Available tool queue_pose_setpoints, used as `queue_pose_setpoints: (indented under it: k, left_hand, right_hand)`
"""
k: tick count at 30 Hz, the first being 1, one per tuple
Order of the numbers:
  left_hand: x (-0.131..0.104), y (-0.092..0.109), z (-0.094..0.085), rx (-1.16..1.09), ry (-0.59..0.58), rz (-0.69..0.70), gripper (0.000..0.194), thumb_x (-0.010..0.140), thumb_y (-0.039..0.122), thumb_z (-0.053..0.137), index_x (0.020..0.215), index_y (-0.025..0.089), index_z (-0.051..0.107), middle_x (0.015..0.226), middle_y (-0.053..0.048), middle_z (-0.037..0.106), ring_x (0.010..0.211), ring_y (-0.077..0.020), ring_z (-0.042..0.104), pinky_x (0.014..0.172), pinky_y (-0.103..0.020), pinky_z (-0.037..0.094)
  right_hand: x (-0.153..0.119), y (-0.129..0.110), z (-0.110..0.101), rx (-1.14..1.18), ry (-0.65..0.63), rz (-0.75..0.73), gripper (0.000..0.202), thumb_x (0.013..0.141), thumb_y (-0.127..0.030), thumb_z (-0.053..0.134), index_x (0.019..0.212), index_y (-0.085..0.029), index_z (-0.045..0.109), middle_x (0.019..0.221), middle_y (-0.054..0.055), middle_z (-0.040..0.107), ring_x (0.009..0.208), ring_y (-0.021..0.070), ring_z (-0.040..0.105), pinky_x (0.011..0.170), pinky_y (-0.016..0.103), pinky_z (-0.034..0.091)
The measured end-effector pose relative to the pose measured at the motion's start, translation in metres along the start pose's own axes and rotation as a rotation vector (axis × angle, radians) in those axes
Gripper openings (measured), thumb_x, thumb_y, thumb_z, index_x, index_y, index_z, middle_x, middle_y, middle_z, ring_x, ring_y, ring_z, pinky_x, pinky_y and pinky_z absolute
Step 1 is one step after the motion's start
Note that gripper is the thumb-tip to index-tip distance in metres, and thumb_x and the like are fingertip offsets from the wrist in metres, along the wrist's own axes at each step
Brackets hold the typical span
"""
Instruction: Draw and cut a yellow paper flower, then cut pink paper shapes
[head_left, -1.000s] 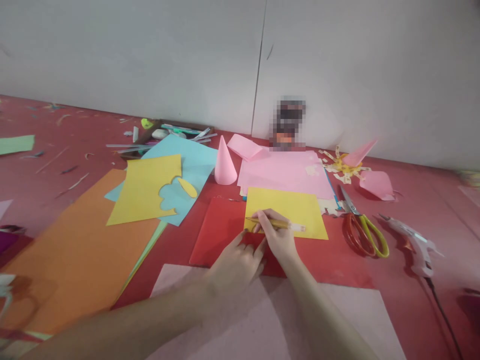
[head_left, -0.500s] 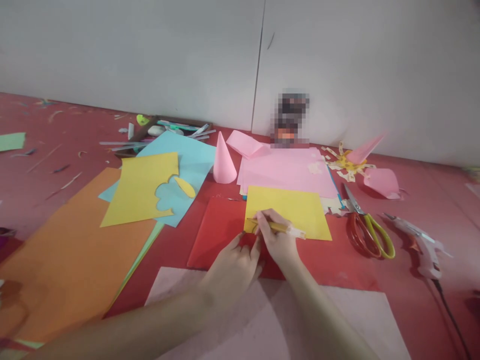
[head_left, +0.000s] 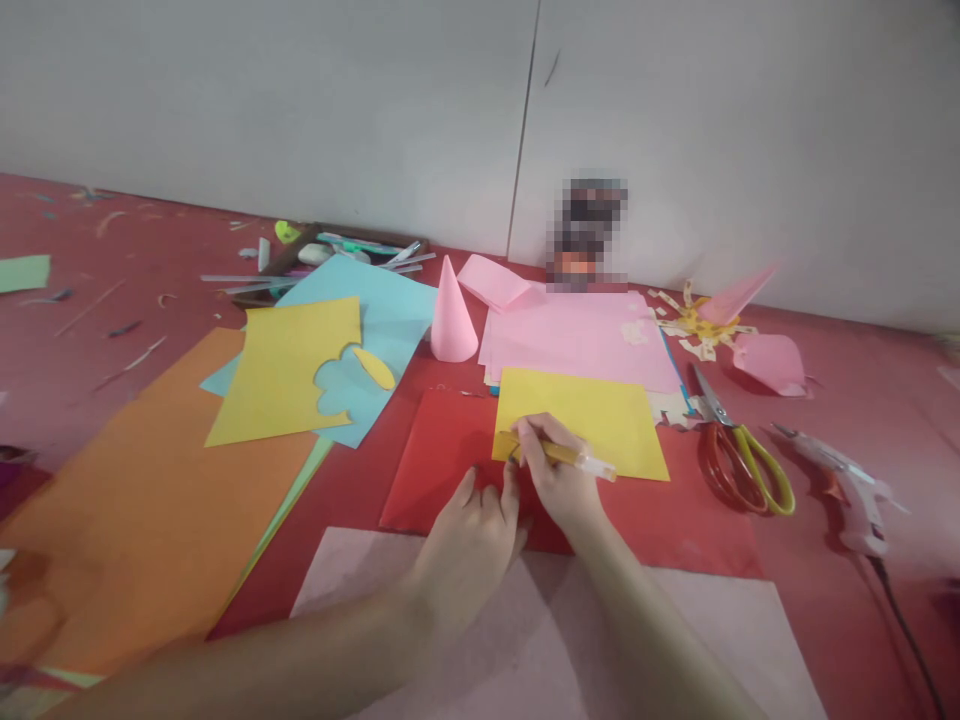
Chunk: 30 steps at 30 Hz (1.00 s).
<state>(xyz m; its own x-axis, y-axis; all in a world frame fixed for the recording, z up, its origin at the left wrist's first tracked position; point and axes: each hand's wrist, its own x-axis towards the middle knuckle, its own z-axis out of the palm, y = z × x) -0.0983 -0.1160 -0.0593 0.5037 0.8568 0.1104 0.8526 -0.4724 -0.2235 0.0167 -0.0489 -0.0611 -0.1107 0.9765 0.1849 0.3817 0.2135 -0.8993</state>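
In the head view, my right hand [head_left: 559, 475] is closed around a slim yellow pen [head_left: 562, 453] with a clear whitish end. Its other end points left, low over the near left corner of a yellow paper sheet [head_left: 585, 410]. My left hand [head_left: 472, 530] lies palm down with fingers spread, just left of the right hand. Its fingertips touch the red sheet [head_left: 427, 450] and the near edge of the yellow paper. Whether a mark shows under the pen is hard to tell.
Scissors [head_left: 739, 450] and a glue gun [head_left: 844, 480] with a cord lie to the right. Behind are a pink paper cone [head_left: 452, 320] and pink sheets [head_left: 570, 330]. Cut yellow paper [head_left: 285, 370], a blue sheet [head_left: 352, 300] and an orange sheet [head_left: 150, 520] lie left.
The view has shifted slightly, moving everything a little to the right and up. Both hands keep nearly the same place on the paper, and the pen stays in my right hand.
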Motion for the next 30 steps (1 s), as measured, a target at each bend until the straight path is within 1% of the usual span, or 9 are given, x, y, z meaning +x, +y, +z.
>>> queue_pose_setpoints:
  k: [4,8,11,15,20,23,27,30]
  left_hand:
    - [-0.001,0.001,0.000,-0.025,-0.035,-0.004,0.042,0.088,0.021,0.031,0.118,-0.001,0.052,0.061,-0.008,0.061,0.061,-0.0197,0.058,0.088,-0.039,0.043]
    - [0.001,0.001,-0.002,0.041,-0.049,0.036,0.043,0.087,0.022,0.034,0.119,-0.002,0.051,0.059,-0.007,0.059,0.058,-0.0191,0.056,0.086,-0.038,0.045]
    - [0.000,0.001,-0.003,0.084,-0.043,0.087,0.041,0.085,0.019,0.037,0.118,-0.002,0.051,0.055,-0.005,0.057,0.054,-0.0181,0.055,0.085,-0.039,0.046]
    - [-0.001,0.001,-0.004,0.121,-0.015,0.092,0.040,0.085,0.018,0.037,0.117,-0.002,0.052,0.054,-0.004,0.057,0.052,-0.0171,0.054,0.084,-0.037,0.047]
    - [0.001,-0.002,-0.004,0.121,-0.001,0.109,0.042,0.086,0.020,0.034,0.116,-0.004,0.051,0.050,-0.001,0.055,0.048,-0.0160,0.052,0.091,-0.036,0.042]
    - [0.003,-0.004,-0.001,0.088,0.018,0.134,0.044,0.086,0.023,0.032,0.115,-0.005,0.050,0.049,-0.001,0.055,0.046,-0.0164,0.052,0.096,-0.036,0.039]
    - [0.007,-0.010,0.004,-0.019,0.044,0.143,0.042,0.086,0.026,0.033,0.108,-0.003,0.053,0.054,-0.004,0.060,0.047,-0.0168,0.054,0.098,-0.037,0.035]
    - [0.011,-0.016,0.006,-0.125,0.022,0.170,0.040,0.084,0.029,0.037,0.106,-0.001,0.053,0.060,-0.006,0.062,0.049,-0.0165,0.055,0.098,-0.038,0.036]
  right_hand:
    - [0.000,0.001,0.001,0.004,-0.005,0.001,0.022,0.085,-0.032,0.044,0.073,-0.020,0.057,0.060,0.001,0.056,0.059,0.0142,0.054,0.059,0.025,0.046]
    - [0.000,0.003,0.001,0.013,-0.005,-0.002,0.021,0.085,-0.031,0.044,0.072,-0.020,0.057,0.062,0.001,0.058,0.061,0.0148,0.055,0.060,0.026,0.046]
    - [0.000,0.003,0.001,0.015,-0.006,0.005,0.021,0.085,-0.031,0.045,0.072,-0.020,0.057,0.064,0.002,0.059,0.060,0.0145,0.056,0.058,0.025,0.046]
    - [0.000,0.003,0.000,0.001,-0.007,0.005,0.021,0.085,-0.031,0.045,0.071,-0.020,0.057,0.062,0.002,0.058,0.059,0.0146,0.056,0.059,0.026,0.046]
    - [0.000,0.002,0.000,0.006,-0.006,-0.019,0.020,0.085,-0.029,0.045,0.072,-0.020,0.058,0.067,0.003,0.061,0.062,0.0151,0.057,0.060,0.026,0.047]
    - [0.000,0.001,0.000,0.002,-0.002,-0.013,0.019,0.084,-0.028,0.045,0.072,-0.020,0.058,0.069,0.003,0.062,0.065,0.0156,0.058,0.060,0.026,0.047]
    - [0.000,0.001,-0.001,0.015,-0.001,-0.006,0.019,0.084,-0.028,0.046,0.072,-0.020,0.058,0.070,0.003,0.063,0.065,0.0156,0.059,0.061,0.026,0.047]
    - [0.000,0.000,-0.001,0.027,-0.004,0.001,0.019,0.084,-0.028,0.046,0.072,-0.020,0.058,0.070,0.003,0.063,0.065,0.0153,0.059,0.062,0.026,0.047]
